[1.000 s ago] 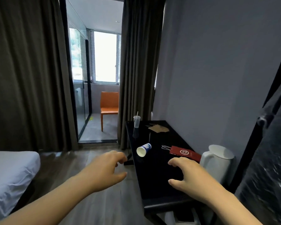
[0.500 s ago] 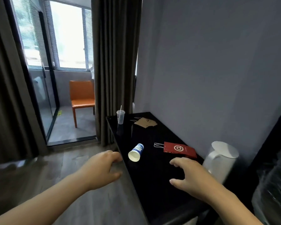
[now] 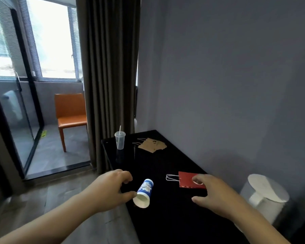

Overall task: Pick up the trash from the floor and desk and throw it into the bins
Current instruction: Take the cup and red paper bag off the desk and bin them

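This is a lived-in private room, a hotel room or a bedroom of a flat; which of the two cannot be told. Heavy grey-brown floor-length curtains (image 3: 109, 81) hang at the far left beside a black-framed glass door (image 3: 25, 131). Beyond the door lies a small tiled side space with an orange leather-look chair (image 3: 70, 113) under a wide window with slatted blinds (image 3: 51, 37). On the right, a narrow glossy black desk (image 3: 165, 222) runs along a plain grey-blue wall (image 3: 236, 76), with a white plastic electric kettle (image 3: 264, 196) at its near end. The grey wood-plank floor (image 3: 51, 199) fills the near left.
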`<state>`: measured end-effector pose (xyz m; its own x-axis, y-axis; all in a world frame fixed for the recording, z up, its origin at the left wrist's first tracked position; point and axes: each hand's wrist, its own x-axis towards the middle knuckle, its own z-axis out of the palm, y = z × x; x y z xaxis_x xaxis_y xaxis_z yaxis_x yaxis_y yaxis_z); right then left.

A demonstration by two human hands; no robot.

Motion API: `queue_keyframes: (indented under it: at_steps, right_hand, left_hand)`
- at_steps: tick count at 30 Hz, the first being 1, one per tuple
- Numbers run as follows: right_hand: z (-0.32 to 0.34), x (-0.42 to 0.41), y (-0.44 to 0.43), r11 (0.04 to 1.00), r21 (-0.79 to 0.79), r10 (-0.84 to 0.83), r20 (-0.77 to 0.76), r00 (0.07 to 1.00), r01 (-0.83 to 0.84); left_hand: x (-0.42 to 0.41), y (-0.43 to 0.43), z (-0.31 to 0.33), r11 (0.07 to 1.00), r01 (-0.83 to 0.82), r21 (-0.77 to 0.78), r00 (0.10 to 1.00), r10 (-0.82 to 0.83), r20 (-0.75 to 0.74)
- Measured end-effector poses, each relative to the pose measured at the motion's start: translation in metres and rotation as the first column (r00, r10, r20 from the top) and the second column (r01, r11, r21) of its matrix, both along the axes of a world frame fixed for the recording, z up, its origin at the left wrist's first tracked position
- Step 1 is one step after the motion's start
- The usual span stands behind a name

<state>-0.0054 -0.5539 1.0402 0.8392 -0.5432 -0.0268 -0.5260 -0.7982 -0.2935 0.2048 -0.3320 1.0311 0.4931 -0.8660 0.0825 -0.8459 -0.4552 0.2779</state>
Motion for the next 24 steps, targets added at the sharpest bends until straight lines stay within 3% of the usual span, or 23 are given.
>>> queue_keyframes:
  at_steps: [6, 10, 24]
  right_hand:
    - [0.004, 0.066, -0.067, 0.998, 0.015, -0.065, 0.006, 0.998, 0.065]
    - [-0.007, 0.094, -0.096, 0.994, 0.044, -0.098, -0.031, 0.995, 0.099]
    - [-0.070, 0.167, -0.125, 0.952, 0.115, -0.265, -0.149, 0.953, 0.283]
  left_hand:
    - [0.073, -0.069, 0.006, 1.000, 0.024, 0.004, 0.999, -0.024, 0.022]
    - [0.102, -0.108, -0.008, 0.998, 0.060, -0.015, 0.997, -0.061, -0.057]
    - [0.210, -0.190, -0.090, 0.967, 0.220, 0.132, 0.949, -0.180, -0.259]
